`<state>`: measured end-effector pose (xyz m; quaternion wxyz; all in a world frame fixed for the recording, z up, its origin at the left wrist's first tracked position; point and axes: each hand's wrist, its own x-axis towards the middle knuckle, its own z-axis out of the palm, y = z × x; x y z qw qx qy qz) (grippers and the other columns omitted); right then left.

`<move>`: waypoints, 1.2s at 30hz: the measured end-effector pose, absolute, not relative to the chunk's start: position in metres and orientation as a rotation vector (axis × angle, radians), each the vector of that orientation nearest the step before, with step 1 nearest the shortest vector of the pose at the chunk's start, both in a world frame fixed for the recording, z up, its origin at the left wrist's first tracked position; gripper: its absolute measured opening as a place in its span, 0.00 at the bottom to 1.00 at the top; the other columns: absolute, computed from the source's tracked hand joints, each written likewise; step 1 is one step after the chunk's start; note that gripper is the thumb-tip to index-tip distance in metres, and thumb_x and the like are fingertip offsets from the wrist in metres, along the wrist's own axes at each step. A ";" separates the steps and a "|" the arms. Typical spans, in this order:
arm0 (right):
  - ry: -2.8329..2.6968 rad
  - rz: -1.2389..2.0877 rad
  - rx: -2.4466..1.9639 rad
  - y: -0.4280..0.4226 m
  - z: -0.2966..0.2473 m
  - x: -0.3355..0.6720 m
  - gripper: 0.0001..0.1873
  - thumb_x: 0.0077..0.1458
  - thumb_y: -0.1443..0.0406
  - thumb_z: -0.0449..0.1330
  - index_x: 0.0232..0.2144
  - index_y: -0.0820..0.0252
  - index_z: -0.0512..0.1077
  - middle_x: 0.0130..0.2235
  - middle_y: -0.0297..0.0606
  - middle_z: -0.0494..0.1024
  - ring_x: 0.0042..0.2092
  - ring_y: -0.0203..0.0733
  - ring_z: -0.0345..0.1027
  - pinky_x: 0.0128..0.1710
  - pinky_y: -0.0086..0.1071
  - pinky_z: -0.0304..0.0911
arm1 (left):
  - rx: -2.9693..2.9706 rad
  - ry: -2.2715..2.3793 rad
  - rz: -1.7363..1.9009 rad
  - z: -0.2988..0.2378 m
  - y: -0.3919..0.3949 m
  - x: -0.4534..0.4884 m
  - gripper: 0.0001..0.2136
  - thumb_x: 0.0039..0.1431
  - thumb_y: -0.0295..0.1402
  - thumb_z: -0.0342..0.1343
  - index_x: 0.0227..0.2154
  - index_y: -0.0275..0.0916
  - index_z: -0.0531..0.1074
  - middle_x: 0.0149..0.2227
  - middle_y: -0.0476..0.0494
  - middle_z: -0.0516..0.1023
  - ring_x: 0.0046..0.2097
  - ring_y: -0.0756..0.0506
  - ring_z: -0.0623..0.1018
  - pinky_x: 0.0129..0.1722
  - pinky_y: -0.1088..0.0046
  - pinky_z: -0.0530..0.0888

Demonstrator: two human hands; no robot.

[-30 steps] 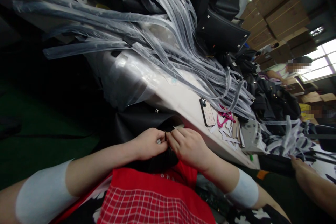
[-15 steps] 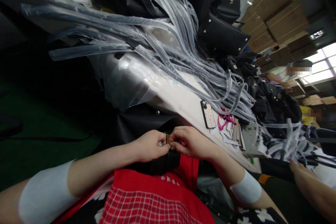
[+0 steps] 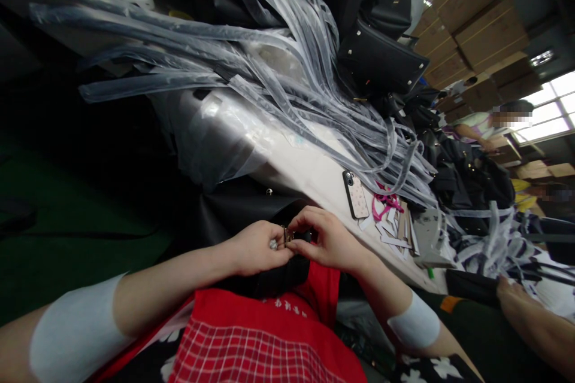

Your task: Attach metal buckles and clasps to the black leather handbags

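A black handbag (image 3: 245, 206) rests in front of my red apron, its leather folded and its lower parts in shadow. At its near edge, both hands pinch a small gold-coloured metal clasp (image 3: 288, 236). My left hand (image 3: 258, 248) grips it from the left with thumb and fingers closed; something small and pale shows between its fingers. From the right, my right hand (image 3: 330, 239) closes on the same clasp with thumb and fingertips, the other fingers curled above. Exactly how the clasp joins the bag is hidden by my fingers.
Plastic-wrapped straps (image 3: 287, 96) lie across the white table (image 3: 309, 170). A phone (image 3: 356, 194), pink scissors (image 3: 385, 202) and paper strips (image 3: 395, 234) are on the right. Black bags (image 3: 381, 57) pile up behind. Another person's hand (image 3: 516, 302) is at the right.
My right hand has shifted slightly up, its fingers arching more over the clasp, which shows more clearly. My left hand stays almost in place.
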<state>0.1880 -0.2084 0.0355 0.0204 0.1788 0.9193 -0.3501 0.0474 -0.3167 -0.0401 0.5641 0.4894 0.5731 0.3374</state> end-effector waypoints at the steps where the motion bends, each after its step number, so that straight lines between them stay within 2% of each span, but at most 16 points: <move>1: 2.844 -1.088 0.587 -0.209 0.033 0.187 0.06 0.52 0.67 0.64 0.35 0.60 0.71 0.34 0.34 0.74 0.36 0.35 0.68 0.38 0.29 0.64 | 1.153 1.352 0.786 -0.040 -0.317 0.047 0.14 0.48 0.43 0.53 0.19 0.39 0.63 0.19 0.54 0.63 0.24 0.51 0.62 0.24 0.74 0.58; 5: 2.817 -1.054 0.669 -0.210 0.025 0.185 0.02 0.56 0.67 0.61 0.31 0.60 0.71 0.32 0.34 0.74 0.35 0.35 0.68 0.37 0.29 0.62 | 1.140 1.314 0.770 -0.040 -0.316 0.047 0.14 0.48 0.44 0.53 0.21 0.37 0.66 0.21 0.52 0.67 0.25 0.51 0.65 0.26 0.74 0.61; 9: 2.780 -1.046 0.580 -0.209 0.031 0.186 0.03 0.57 0.71 0.58 0.31 0.60 0.69 0.33 0.34 0.74 0.35 0.34 0.67 0.38 0.28 0.62 | 1.131 1.319 0.790 -0.042 -0.316 0.048 0.14 0.49 0.44 0.54 0.20 0.38 0.65 0.19 0.53 0.65 0.24 0.51 0.63 0.24 0.75 0.59; 13: 2.680 -1.103 0.477 -0.204 0.044 0.195 0.02 0.59 0.68 0.57 0.33 0.60 0.68 0.33 0.34 0.73 0.34 0.34 0.65 0.37 0.28 0.61 | 1.145 1.343 0.815 -0.043 -0.317 0.047 0.14 0.49 0.44 0.56 0.21 0.38 0.65 0.20 0.53 0.66 0.24 0.51 0.64 0.24 0.75 0.60; 16: 2.563 -1.151 0.373 -0.202 0.049 0.205 0.03 0.60 0.66 0.57 0.33 0.60 0.68 0.33 0.34 0.73 0.35 0.34 0.65 0.38 0.28 0.62 | 1.193 1.414 0.859 -0.041 -0.317 0.045 0.14 0.45 0.44 0.61 0.26 0.38 0.68 0.25 0.51 0.71 0.27 0.49 0.69 0.27 0.74 0.64; 18: 2.557 -1.184 0.405 -0.203 0.048 0.209 0.04 0.61 0.66 0.57 0.33 0.60 0.68 0.33 0.34 0.73 0.35 0.34 0.65 0.38 0.28 0.62 | 1.259 1.486 0.942 -0.038 -0.318 0.044 0.16 0.43 0.41 0.64 0.32 0.38 0.69 0.32 0.47 0.74 0.33 0.46 0.72 0.32 0.72 0.68; 20: 2.639 -1.221 0.527 -0.206 0.044 0.211 0.05 0.61 0.65 0.56 0.33 0.60 0.68 0.33 0.34 0.72 0.35 0.35 0.65 0.37 0.29 0.62 | 1.356 1.564 1.020 -0.036 -0.318 0.043 0.17 0.45 0.38 0.64 0.37 0.39 0.69 0.38 0.45 0.74 0.38 0.44 0.73 0.38 0.70 0.69; 22: 2.738 -1.275 0.655 -0.210 0.040 0.209 0.06 0.62 0.64 0.56 0.33 0.60 0.67 0.33 0.34 0.72 0.35 0.35 0.65 0.37 0.29 0.62 | 1.485 1.605 1.008 -0.035 -0.318 0.044 0.12 0.50 0.35 0.61 0.38 0.40 0.70 0.39 0.44 0.73 0.40 0.44 0.73 0.40 0.69 0.69; 27: 2.846 -1.402 0.748 -0.214 0.037 0.195 0.09 0.60 0.62 0.57 0.30 0.60 0.68 0.30 0.33 0.72 0.33 0.34 0.64 0.35 0.28 0.62 | 1.595 1.469 0.879 -0.044 -0.315 0.046 0.04 0.56 0.33 0.56 0.33 0.42 0.75 0.35 0.47 0.73 0.38 0.46 0.73 0.38 0.71 0.67; 32: 2.732 -1.535 0.926 -0.215 0.023 0.190 0.09 0.57 0.61 0.60 0.28 0.61 0.70 0.29 0.33 0.74 0.32 0.34 0.66 0.33 0.28 0.61 | 1.443 1.518 0.903 -0.049 -0.311 0.045 0.06 0.52 0.36 0.59 0.27 0.39 0.72 0.29 0.48 0.70 0.32 0.47 0.71 0.32 0.72 0.65; 36: 2.659 -1.401 0.969 -0.221 0.008 0.192 0.09 0.54 0.62 0.63 0.27 0.62 0.72 0.28 0.32 0.73 0.29 0.33 0.65 0.30 0.26 0.61 | 1.472 1.545 0.862 -0.049 -0.310 0.045 0.04 0.50 0.32 0.57 0.24 0.39 0.70 0.29 0.48 0.69 0.32 0.47 0.70 0.32 0.72 0.64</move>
